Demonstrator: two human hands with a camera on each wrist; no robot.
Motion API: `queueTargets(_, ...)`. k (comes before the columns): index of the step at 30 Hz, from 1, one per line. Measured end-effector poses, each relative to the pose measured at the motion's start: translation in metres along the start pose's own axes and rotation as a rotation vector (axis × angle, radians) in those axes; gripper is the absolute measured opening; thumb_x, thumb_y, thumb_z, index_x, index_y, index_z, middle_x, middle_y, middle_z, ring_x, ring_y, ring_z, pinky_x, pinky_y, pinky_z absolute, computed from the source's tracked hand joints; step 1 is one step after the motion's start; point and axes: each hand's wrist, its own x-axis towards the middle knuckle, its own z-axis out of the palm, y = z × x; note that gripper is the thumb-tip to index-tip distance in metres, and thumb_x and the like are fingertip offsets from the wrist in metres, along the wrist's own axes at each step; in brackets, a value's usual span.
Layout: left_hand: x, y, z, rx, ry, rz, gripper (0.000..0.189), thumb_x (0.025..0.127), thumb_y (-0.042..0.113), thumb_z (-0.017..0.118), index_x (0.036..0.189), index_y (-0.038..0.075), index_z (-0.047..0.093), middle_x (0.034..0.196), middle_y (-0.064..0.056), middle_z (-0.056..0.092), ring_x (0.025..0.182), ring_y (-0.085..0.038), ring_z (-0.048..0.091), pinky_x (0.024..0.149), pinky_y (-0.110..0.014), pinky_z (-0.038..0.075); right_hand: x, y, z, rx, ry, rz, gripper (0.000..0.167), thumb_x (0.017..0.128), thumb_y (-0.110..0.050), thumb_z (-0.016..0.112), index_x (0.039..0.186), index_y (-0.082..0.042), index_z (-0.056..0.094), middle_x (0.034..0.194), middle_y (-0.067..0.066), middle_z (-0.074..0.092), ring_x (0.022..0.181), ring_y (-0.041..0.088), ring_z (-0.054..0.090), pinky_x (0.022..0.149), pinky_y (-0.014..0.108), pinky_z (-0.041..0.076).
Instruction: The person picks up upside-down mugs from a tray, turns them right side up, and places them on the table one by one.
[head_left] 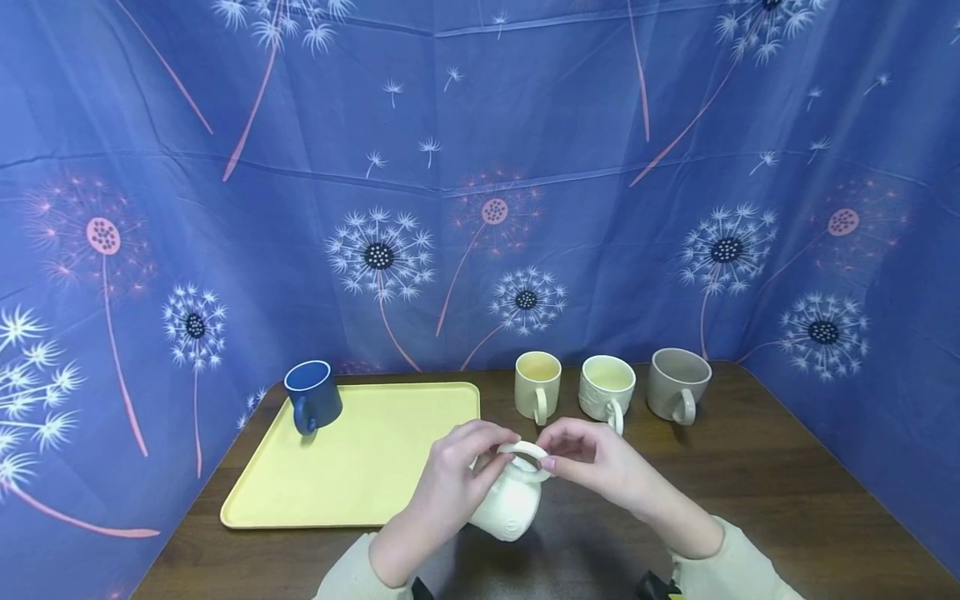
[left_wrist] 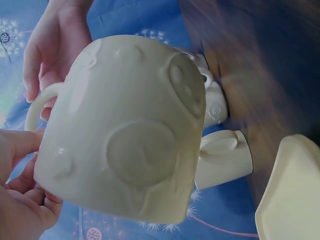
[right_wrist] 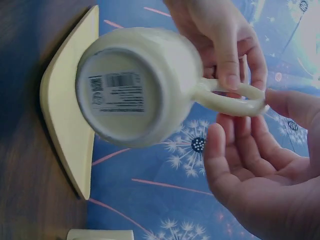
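A cream mug with a raised pattern (head_left: 504, 507) is held tilted above the table, its handle (right_wrist: 227, 104) uppermost in the head view. My left hand (head_left: 455, 472) pinches that handle between thumb and fingers. From the other side, my right hand (head_left: 602, 463) has its thumb and fingertips at the handle's outer end. A printed label with a barcode (right_wrist: 118, 93) shows on the mug's base in the right wrist view. Raised round shapes (left_wrist: 141, 154) cover its side in the left wrist view. The mug's inside is hidden.
A yellow tray (head_left: 360, 454) lies on the left of the brown table (head_left: 720, 500), with a dark blue mug (head_left: 318, 397) at its back left corner. Behind my hands stand a beige mug (head_left: 534, 390), a cream embossed mug (head_left: 600, 402) and a grey mug (head_left: 667, 392). Blue patterned cloth (head_left: 600, 250) hangs around.
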Motion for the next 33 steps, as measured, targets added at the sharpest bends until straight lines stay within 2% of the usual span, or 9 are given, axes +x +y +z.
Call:
queueTargets(3, 0.0, -0.002, -0.001, 0.029, -0.001, 0.069, 0.024, 0.074, 0.003, 0.076, 0.096, 0.012, 0.069, 0.09, 0.001, 0.068, 0.078, -0.011, 0.062, 0.072, -0.015, 0.048, 0.002, -0.003, -0.003, 0.046, -0.069, 0.063, 0.016, 0.09, -0.009, 0.061, 0.104, 0.0, 0.062, 0.098, 0.023, 0.063, 0.089, 0.015, 0.064, 0.076, 0.033, 0.054)
queueTargets(8, 0.001, -0.003, -0.002, 0.055, -0.031, 0.118, 0.023, 0.074, 0.003, 0.076, 0.094, 0.013, 0.071, 0.089, 0.003, 0.069, 0.079, -0.01, 0.062, 0.073, -0.016, 0.047, 0.006, -0.006, -0.005, 0.083, -0.186, 0.14, 0.02, 0.092, -0.012, 0.059, 0.105, 0.003, 0.062, 0.1, 0.02, 0.064, 0.089, 0.013, 0.062, 0.081, 0.029, 0.052)
queueTargets(15, 0.0, -0.003, -0.002, 0.073, -0.071, 0.139, 0.019, 0.075, 0.004, 0.075, 0.091, 0.013, 0.073, 0.086, 0.003, 0.07, 0.081, -0.007, 0.064, 0.074, -0.016, 0.046, 0.012, -0.002, -0.006, 0.229, -0.342, 0.161, 0.024, 0.093, -0.01, 0.056, 0.106, 0.01, 0.06, 0.094, 0.005, 0.066, 0.087, 0.01, 0.062, 0.081, 0.029, 0.052)
queueTargets(19, 0.0, -0.001, -0.003, 0.069, -0.116, 0.106, 0.018, 0.076, 0.004, 0.074, 0.09, 0.015, 0.073, 0.086, 0.005, 0.07, 0.082, -0.006, 0.064, 0.073, -0.015, 0.045, 0.012, 0.002, -0.005, 0.31, -0.407, 0.129, 0.025, 0.094, -0.008, 0.055, 0.105, 0.015, 0.056, 0.093, 0.001, 0.065, 0.086, 0.008, 0.06, 0.081, 0.026, 0.05)
queueTargets(24, 0.0, 0.001, -0.002, 0.057, -0.158, 0.07, 0.02, 0.074, 0.002, 0.074, 0.089, 0.016, 0.073, 0.085, 0.007, 0.071, 0.082, -0.005, 0.064, 0.074, -0.015, 0.045, 0.007, 0.007, -0.001, 0.328, -0.416, 0.094, 0.024, 0.094, -0.006, 0.054, 0.103, 0.016, 0.055, 0.092, -0.001, 0.065, 0.087, 0.006, 0.059, 0.081, 0.024, 0.049)
queueTargets(29, 0.001, 0.001, 0.0, 0.051, -0.162, 0.046, 0.023, 0.072, -0.001, 0.075, 0.086, 0.016, 0.072, 0.082, 0.008, 0.07, 0.08, -0.003, 0.064, 0.071, -0.016, 0.045, 0.003, 0.01, 0.001, 0.304, -0.386, 0.028, 0.021, 0.094, -0.005, 0.053, 0.102, 0.015, 0.056, 0.092, -0.002, 0.063, 0.087, 0.006, 0.059, 0.081, 0.025, 0.05)
queueTargets(33, 0.002, 0.001, 0.003, 0.062, -0.156, 0.033, 0.023, 0.07, -0.001, 0.077, 0.085, 0.015, 0.072, 0.081, 0.008, 0.07, 0.078, -0.003, 0.064, 0.07, -0.016, 0.045, 0.0, 0.012, 0.004, 0.307, -0.351, 0.009, 0.019, 0.094, -0.003, 0.053, 0.102, 0.014, 0.056, 0.092, -0.003, 0.063, 0.087, 0.005, 0.059, 0.08, 0.026, 0.051)
